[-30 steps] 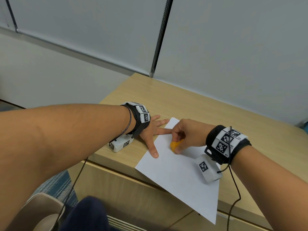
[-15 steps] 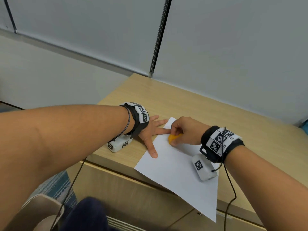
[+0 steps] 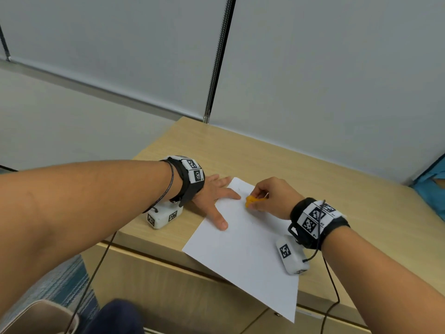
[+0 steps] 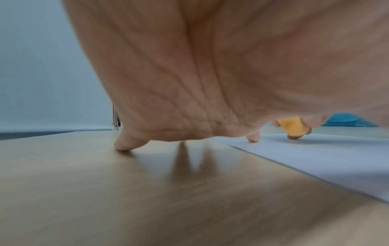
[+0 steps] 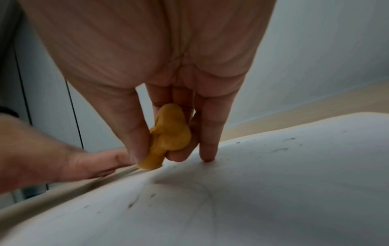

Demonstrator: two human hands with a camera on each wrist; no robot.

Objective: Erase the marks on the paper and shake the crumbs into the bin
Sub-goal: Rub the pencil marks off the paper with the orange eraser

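Observation:
A white sheet of paper (image 3: 245, 251) lies on the wooden desk (image 3: 265, 162), its near corner hanging over the front edge. My left hand (image 3: 216, 198) lies flat with spread fingers, pressing the sheet's left edge down. My right hand (image 3: 269, 198) pinches an orange eraser (image 3: 250, 201) and holds its tip on the paper near the far corner. In the right wrist view the eraser (image 5: 168, 134) sits between thumb and fingers, and dark crumbs (image 5: 280, 149) lie scattered on the paper (image 5: 273, 191). The left wrist view shows the eraser (image 4: 293, 127) beyond my palm.
A beige bin rim (image 3: 36, 317) shows at the lower left beside the desk, over blue patterned flooring (image 3: 60, 283). A grey wall with a hanging bead chain (image 3: 216, 68) stands behind the desk. A blue object (image 3: 431, 186) sits at the desk's right end.
My right hand has slid the eraser up the sheet toward its far corner, away from the left thumb. The left hand has stayed pressed on the paper's edge.

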